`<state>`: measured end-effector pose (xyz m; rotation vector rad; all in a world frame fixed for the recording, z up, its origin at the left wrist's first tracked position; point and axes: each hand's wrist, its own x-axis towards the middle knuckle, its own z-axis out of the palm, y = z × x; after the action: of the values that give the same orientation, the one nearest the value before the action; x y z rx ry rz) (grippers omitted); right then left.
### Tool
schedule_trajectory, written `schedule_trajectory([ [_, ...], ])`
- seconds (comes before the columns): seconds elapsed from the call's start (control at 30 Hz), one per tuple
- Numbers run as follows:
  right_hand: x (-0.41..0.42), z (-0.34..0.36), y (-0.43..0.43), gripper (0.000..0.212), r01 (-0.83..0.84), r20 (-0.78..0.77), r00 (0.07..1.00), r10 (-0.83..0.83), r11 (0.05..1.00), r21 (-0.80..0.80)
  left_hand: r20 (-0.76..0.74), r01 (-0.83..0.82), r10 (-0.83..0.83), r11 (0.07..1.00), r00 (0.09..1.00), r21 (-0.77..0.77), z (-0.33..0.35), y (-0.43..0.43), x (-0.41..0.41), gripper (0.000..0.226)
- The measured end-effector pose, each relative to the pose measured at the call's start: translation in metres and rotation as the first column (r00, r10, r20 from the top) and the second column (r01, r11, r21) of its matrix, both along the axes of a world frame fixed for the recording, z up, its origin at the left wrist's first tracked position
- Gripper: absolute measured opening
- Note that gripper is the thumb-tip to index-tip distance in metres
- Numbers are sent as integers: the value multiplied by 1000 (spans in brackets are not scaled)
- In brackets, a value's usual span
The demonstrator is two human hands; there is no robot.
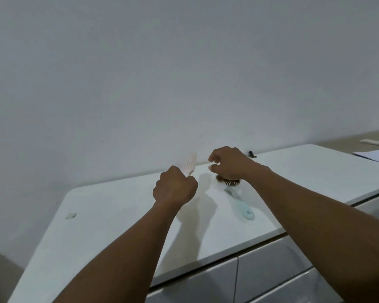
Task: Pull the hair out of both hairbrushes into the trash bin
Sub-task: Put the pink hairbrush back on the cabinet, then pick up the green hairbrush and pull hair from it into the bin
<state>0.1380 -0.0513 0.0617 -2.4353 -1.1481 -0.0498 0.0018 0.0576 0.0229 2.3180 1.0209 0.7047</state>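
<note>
- White wall [184,73] fills most of the view, plain and bare.
- Below it sits a white cabinet top [118,215], long and flat, with grey drawers [271,272] under its front edge.
- The left hand [174,186] is closed in a tight fist above the cabinet top.
- It holds a pale pink brush [189,162] by the handle. The head of the brush sticks up past the knuckles and looks blurry against the wall.
- The right hand [229,164] is half curled, with the thumb and first finger bent close to each other like a pinch. I cannot tell if it has any hair between them.
- The right hand is just beside the pink brush head, a little to the right of it.
- A light blue hairbrush [239,200] lies flat on the cabinet top, right under the right hand.
- Its handle points toward the front edge, and its round head is partly hidden by the hand.
- Dark brown hair [230,182] is stuck in the head of the blue brush.
- A small dark thing [252,154] lies at the back of the cabinet top by the wall. It is too small to tell what it is.
- A little grey scrap [71,215] lies on the left part of the top, well apart from the hands.
- Far to the right there is a white paper [374,155] on another surface.
</note>
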Motion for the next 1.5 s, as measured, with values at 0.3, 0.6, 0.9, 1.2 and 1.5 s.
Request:
schedule_trajectory([
  [0.3, 8, -52, 25, 34, 21, -10, 1000, -23, 994, -104, -181, -12, 13, 1000, 983, 8, -48, 13, 19, 26],
  [0.6, 15, -71, 30, 34, 38, 85, 996, -26, 989, -141, -280, 6, -3, 1000, 960, 11, -55, 17, 28, 31],
  [0.9, 16, -47, 6, 20, 40, 33, 999, -37, 996, -85, -241, -47, 50, 999, 969, 16, -38, 7, 26, 46],
  [1.2, 35, -22, -61, 26, 122, 17, 992, -122, 992, -6, -204, 78, -65, 995, 977, 56, -15, -46, 42, 47],
  [1.5, 64, -35, -86, 26, 153, -39, 988, -152, 988, 13, -226, 164, -175, 984, 958, -66, -37, -79, 84, 67],
])
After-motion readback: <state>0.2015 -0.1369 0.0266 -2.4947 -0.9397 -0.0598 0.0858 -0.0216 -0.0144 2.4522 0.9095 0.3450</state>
